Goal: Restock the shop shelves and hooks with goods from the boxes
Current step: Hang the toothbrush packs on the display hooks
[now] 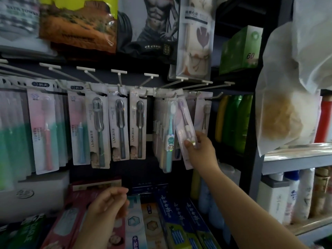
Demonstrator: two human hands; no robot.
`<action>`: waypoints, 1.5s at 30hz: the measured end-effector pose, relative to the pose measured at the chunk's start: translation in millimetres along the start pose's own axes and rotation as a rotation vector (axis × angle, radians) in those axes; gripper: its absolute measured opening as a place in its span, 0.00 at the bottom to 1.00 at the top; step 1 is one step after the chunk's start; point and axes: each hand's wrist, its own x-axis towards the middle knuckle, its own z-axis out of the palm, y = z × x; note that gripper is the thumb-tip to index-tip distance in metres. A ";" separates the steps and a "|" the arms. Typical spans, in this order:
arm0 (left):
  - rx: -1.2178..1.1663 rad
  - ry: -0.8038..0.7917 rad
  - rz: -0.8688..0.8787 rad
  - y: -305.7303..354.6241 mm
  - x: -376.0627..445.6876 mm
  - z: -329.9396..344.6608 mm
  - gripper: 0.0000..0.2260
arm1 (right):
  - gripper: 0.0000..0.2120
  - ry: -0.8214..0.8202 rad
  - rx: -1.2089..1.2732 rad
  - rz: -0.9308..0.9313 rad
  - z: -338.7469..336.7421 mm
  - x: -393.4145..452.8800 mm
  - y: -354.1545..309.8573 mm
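My right hand (201, 150) pinches the lower part of a pale lilac toothbrush pack (185, 126). The pack is tilted, with its top up at a white peg hook (177, 95); whether it hangs on the hook I cannot tell. A teal toothbrush pack (168, 133) hangs just left of it. More toothbrush packs (119, 126) hang in a row on white hooks to the left. My left hand (109, 202) hovers low above the toothpaste boxes (136, 221), fingers loosely curled and holding nothing.
Towel packs (147, 26) hang on the upper row. Green and yellow bottles (233, 117) stand on the dark shelf to the right. A white plastic bag (291, 97) hangs at the far right over a grey shelf (294, 159) of white bottles.
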 end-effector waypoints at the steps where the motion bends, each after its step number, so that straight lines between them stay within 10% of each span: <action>1: 0.002 0.001 0.000 -0.5 -0.2 -1.6 0.09 | 0.23 0.006 0.022 0.007 3.8 -2.3 2.7; 21: 0.003 -0.057 -0.052 -10.3 -3.4 -8.9 0.09 | 0.17 -0.026 0.113 0.299 35.1 -27.4 62.9; 35: 0.033 -0.358 0.059 -44.6 -86.9 40.4 0.12 | 0.07 0.132 0.232 0.202 -91.2 -234.4 94.2; 45: 0.250 -0.564 -0.495 -212.9 -231.0 49.1 0.07 | 0.11 0.287 -0.032 0.744 -173.4 -468.6 213.9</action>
